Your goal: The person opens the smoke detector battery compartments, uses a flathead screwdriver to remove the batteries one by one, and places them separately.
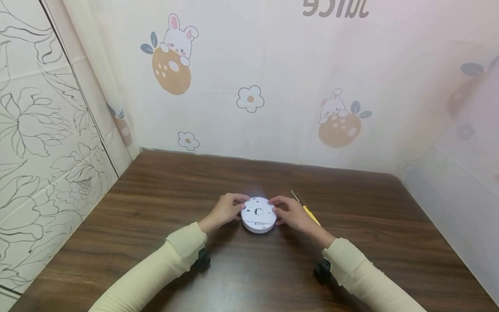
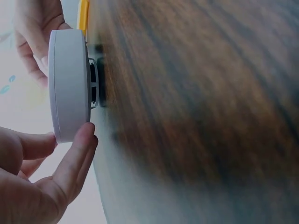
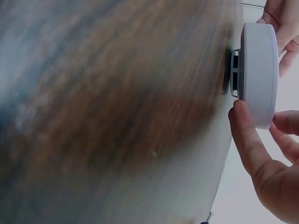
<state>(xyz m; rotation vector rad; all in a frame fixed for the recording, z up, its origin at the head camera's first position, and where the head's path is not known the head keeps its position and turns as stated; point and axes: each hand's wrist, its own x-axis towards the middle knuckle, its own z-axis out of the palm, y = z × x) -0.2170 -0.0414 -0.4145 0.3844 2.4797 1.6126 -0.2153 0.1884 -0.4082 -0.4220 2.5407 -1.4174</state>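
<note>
A round white smoke detector (image 1: 259, 225) is between my two hands, its flat mounting side with small slots facing up. In the left wrist view, the smoke detector (image 2: 70, 88) shows its slotted vent facing down, close over the table. My left hand (image 1: 228, 209) pinches the left edge, thumb on top and fingertips below. My right hand (image 1: 293, 213) grips the opposite edge; in the right wrist view its fingers (image 3: 250, 140) reach under the rim. Beyond the right hand lies a screwdriver (image 1: 310, 214) with a yellow handle, partly hidden by that hand.
The dark wood-grain table (image 1: 249, 268) spreads all around the hands. Behind it hangs a pale printed curtain (image 1: 288, 112) along the back edge, and a flower-patterned panel (image 1: 43, 173) stands at the left.
</note>
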